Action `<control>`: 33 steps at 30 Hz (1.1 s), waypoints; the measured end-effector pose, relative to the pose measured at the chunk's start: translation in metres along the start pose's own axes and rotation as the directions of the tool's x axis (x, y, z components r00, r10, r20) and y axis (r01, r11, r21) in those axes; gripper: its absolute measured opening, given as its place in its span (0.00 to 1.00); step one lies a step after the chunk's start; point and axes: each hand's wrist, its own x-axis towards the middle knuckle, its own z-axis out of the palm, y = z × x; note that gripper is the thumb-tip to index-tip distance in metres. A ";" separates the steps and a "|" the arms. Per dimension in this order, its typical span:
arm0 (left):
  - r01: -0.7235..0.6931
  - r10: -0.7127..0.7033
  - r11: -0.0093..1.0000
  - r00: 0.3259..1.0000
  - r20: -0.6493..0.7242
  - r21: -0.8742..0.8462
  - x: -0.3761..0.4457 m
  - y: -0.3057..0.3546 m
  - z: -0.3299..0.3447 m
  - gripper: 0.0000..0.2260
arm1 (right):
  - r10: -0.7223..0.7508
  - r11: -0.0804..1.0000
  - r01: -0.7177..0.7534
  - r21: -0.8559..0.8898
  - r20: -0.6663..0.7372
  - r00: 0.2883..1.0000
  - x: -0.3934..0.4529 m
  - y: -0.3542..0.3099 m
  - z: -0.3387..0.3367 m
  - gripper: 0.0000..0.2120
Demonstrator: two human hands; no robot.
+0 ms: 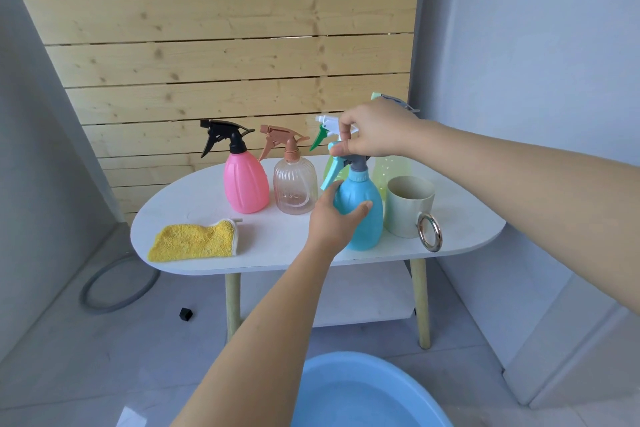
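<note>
Blue bottle (363, 234) stands on the table (270, 246), left hand (329, 222) gripping its body, right hand (377, 132) pinching its spray head (358, 163).

smooth plastic blue spray bottle (362, 215); fuzzy yellow cloth (194, 241); matt white tabletop (277, 246); knotty wood wall (221, 45).

The right hand (374, 132) covers most of the sprayer head of the blue spray bottle (363, 222). A green-triggered bottle (329, 166) stands mostly hidden behind that bottle. A pale yellow-green bottle (393, 170) is half hidden behind the mug (403, 215) and the wrist. The bottom edge cuts off the blue basin (363, 395). The small black object (186, 314) on the floor is too small to identify.
</note>
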 end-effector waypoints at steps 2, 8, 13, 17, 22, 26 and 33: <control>-0.009 0.010 1.000 1.000 -0.011 0.009 -0.002 0.000 0.000 0.31 | 0.023 0.998 -0.024 -0.054 -0.007 1.000 0.004 -0.005 0.000 0.19; -0.008 0.008 1.000 1.000 -0.014 0.023 -0.003 0.000 0.001 0.31 | 0.197 0.952 -0.209 -0.225 -0.078 0.977 0.015 -0.019 0.007 0.25; -0.002 0.002 1.000 1.000 -0.001 0.007 -0.003 -0.001 0.004 0.32 | 0.220 0.961 -0.225 -0.159 -0.049 0.974 0.013 -0.007 0.005 0.23; 0.038 -0.040 0.998 0.998 0.045 0.046 -0.002 0.000 0.011 0.40 | 0.229 0.936 -0.232 0.264 0.043 0.972 -0.009 0.026 0.005 0.11; 0.103 -0.101 0.993 0.994 -0.038 0.054 0.006 0.005 0.020 0.42 | 0.264 0.809 -0.245 0.535 0.041 0.964 -0.032 0.046 0.024 0.14; 0.084 -0.077 0.989 0.995 -0.060 0.125 0.011 0.003 0.003 0.36 | 0.275 0.622 -0.300 0.723 0.157 0.949 -0.037 0.042 0.041 0.18; 0.061 -0.027 0.986 0.977 -0.213 0.153 0.012 0.005 -0.088 0.34 | 0.217 0.554 -0.307 0.774 0.222 0.951 -0.021 -0.023 0.068 0.22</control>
